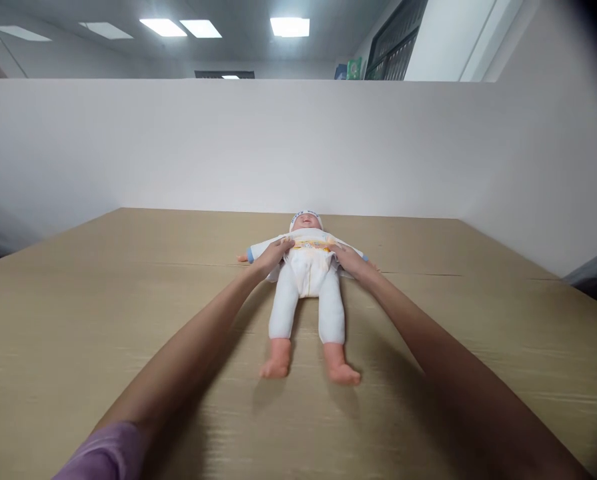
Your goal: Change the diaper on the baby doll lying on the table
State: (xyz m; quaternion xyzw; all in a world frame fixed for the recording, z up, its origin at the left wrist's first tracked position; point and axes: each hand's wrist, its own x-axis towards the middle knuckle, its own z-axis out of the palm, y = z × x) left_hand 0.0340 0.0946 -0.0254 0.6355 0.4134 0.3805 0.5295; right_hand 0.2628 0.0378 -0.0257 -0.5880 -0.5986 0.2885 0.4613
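A baby doll lies on its back, head away from me and bare feet toward me. It wears a white top with blue cuffs, white leggings and a white cap with dark lettering. Around its hips, over the leggings, is a white diaper with an orange-yellow patterned waistband. My left hand is closed at the left side of that waistband, its fingertips against the diaper. At the opposite side my right hand grips the waistband edge, fingers curled in. Parts of the fingers on both hands are too small to make out.
The doll rests on a wide tan tabletop with faint seams. A white partition rises behind it and a white wall stands at the right. Beyond the partition, a green package shows under ceiling lights.
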